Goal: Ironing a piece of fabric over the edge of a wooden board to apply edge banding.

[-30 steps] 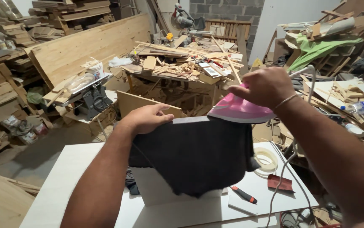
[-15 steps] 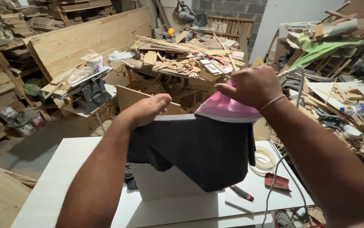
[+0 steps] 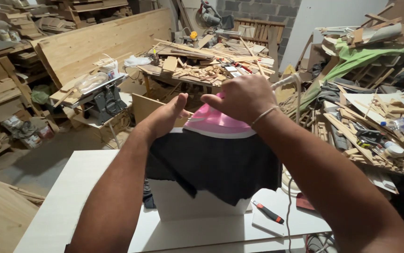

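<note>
Right hand (image 3: 241, 96), frame centre: grip wrapped over the top of a pink iron (image 3: 216, 124), fingers curled down around what is probably the handle, which the hand hides. Iron sits sole-down on a dark cloth (image 3: 216, 164).

Left hand (image 3: 166, 117), just left of the iron: open, palm flat on the cloth's upper left edge, holding nothing.

Cloth lies draped over a white box (image 3: 197, 204) on the white desk (image 3: 70, 187), lower centre; its front edge hangs loose and ragged.

Handling, judged: iron rigid, fairly heavy, smooth shell; best held by the top handle, sole likely hot. A white cord (image 3: 288, 84) trails right of it and may drag. Cloth soft, light, slides easily; needs pinning flat.

Containers: box closed, contents unseen. A white bucket (image 3: 110, 68), upper left; contents cannot be told. A clear bottle (image 3: 401, 124) lies at right.
</note>
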